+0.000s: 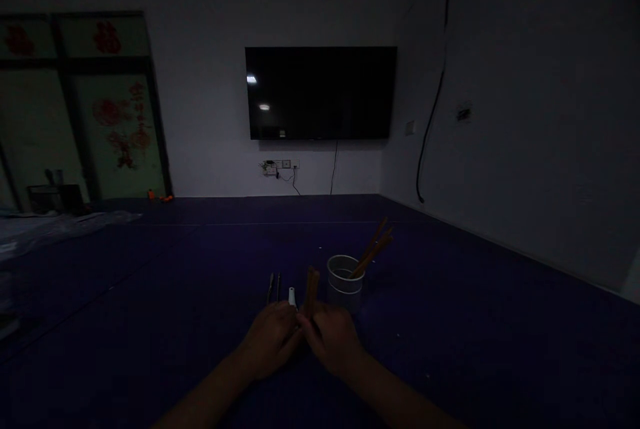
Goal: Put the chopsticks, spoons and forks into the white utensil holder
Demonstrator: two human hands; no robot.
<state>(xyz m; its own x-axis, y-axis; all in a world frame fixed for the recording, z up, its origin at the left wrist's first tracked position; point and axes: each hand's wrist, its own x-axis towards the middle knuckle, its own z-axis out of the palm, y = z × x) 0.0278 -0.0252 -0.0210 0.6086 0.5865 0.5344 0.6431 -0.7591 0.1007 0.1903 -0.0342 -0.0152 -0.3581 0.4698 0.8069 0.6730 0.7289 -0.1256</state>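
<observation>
The room is dim. My left hand (273, 339) and my right hand (333, 336) meet low at the centre, both closed around a bundle of brown wooden sticks (311, 289) that points upward between them. Just behind my right hand stands a white cup (344, 279) holding several more brown sticks (374, 250) that lean to the right. A small white object (292, 296) and two thin dark utensils (273, 287) lie on the surface ahead of my left hand.
A dark blue surface (450, 322) spreads to the walls. A black TV (320, 92) hangs on the far wall above a socket with cables (280, 166). Glass doors with red decorations (115, 109) and crumpled plastic sheeting (50, 226) are at the left.
</observation>
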